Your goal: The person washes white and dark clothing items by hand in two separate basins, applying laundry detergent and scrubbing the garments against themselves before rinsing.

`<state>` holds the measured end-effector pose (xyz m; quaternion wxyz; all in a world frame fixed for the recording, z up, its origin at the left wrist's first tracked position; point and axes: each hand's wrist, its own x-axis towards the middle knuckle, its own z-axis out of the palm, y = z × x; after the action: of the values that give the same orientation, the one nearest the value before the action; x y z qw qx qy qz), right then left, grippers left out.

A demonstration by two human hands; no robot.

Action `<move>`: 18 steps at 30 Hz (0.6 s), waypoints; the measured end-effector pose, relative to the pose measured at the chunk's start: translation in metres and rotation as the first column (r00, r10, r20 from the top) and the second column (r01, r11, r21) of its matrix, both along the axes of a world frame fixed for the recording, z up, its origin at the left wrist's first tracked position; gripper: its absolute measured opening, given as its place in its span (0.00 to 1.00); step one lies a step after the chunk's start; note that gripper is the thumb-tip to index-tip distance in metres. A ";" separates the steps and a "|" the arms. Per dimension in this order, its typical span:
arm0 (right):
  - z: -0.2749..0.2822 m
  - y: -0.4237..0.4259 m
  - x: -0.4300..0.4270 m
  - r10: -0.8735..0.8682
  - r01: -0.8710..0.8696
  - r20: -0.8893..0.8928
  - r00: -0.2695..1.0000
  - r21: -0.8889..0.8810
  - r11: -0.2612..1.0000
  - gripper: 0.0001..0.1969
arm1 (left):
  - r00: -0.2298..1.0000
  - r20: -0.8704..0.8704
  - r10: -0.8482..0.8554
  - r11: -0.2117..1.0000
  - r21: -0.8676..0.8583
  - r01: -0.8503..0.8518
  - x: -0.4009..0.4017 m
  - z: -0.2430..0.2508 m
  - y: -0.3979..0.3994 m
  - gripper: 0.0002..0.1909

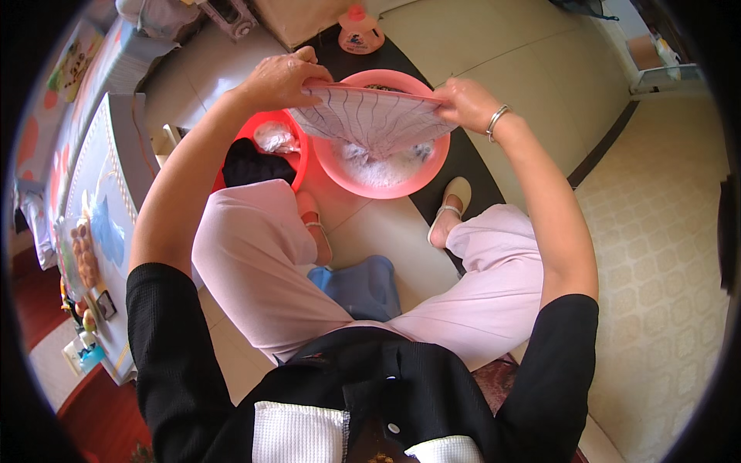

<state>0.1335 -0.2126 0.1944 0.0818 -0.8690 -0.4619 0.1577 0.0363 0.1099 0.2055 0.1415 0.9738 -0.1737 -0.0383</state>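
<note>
A pale cloth with wavy dark lines (376,116) is stretched between my two hands over a pink plastic basin (330,171). My left hand (283,81) grips its upper left corner, and my right hand (470,104), with a silver bangle at the wrist, grips the upper right one. The cloth's lower part hangs down into white suds (385,173) in the basin. Behind the cloth's top edge, a dark patterned thing (385,88) shows at the basin's far side; what it is I cannot tell.
Left of the basin, a red basin (302,156) holds black fabric (255,165) and a white cloth (277,138). A pink detergent bottle (360,35) stands beyond. Between my feet and seat is a blue plastic stool (362,283). A covered table (95,173) runs along the left.
</note>
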 end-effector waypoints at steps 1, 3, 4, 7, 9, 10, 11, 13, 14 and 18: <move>0.000 0.002 0.002 0.016 -0.015 -0.026 1.000 0.066 0.998 0.14 | 1.000 0.005 -0.002 0.999 0.046 0.002 -0.002 -0.001 0.001 0.12; 0.001 -0.004 0.002 -0.118 0.119 -0.062 0.991 0.014 0.993 0.13 | 0.996 -0.012 0.088 0.994 -0.058 -0.089 -0.002 0.004 0.004 0.12; -0.001 -0.008 0.001 -0.157 0.213 -0.212 0.965 0.274 0.938 0.11 | 0.985 -0.034 0.170 0.972 -0.157 -0.173 -0.003 0.008 0.004 0.11; 0.013 -0.008 -0.010 -0.180 0.392 -0.398 0.900 0.553 0.736 0.09 | 0.984 0.003 0.178 0.898 -0.409 -0.161 -0.007 0.028 0.001 0.11; 0.032 -0.001 -0.017 -0.204 0.452 -0.434 0.877 0.605 0.655 0.09 | 0.979 -0.019 0.204 0.859 -0.477 -0.188 -0.007 0.053 -0.007 0.09; 0.041 0.004 -0.018 -0.215 0.449 -0.403 0.890 0.687 0.571 0.10 | 0.968 0.003 0.251 0.839 -0.500 -0.216 -0.005 0.070 -0.009 0.08; 0.052 0.009 -0.020 -0.231 0.437 -0.372 0.899 0.761 0.480 0.11 | 0.954 0.025 0.298 0.817 -0.523 -0.242 -0.003 0.081 -0.012 0.07; 0.083 0.023 -0.027 -0.166 0.483 -0.461 0.872 0.751 0.450 0.12 | 0.895 0.193 0.403 0.745 -0.637 -0.198 -0.001 0.090 -0.014 0.07; 0.093 0.029 -0.029 -0.154 0.509 -0.485 0.861 0.821 0.258 0.12 | 0.858 0.199 0.474 0.682 -0.699 -0.215 0.001 0.098 -0.018 0.08; 0.108 0.042 -0.015 -0.221 0.380 -0.327 0.919 0.883 0.274 0.12 | 0.877 0.071 0.475 0.514 -0.831 -0.211 0.011 0.107 -0.022 0.13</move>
<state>0.1186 -0.1706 0.3026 0.6244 -0.7203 -0.2874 -0.0937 0.0474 0.0882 0.3125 0.5423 0.8118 0.0078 0.2163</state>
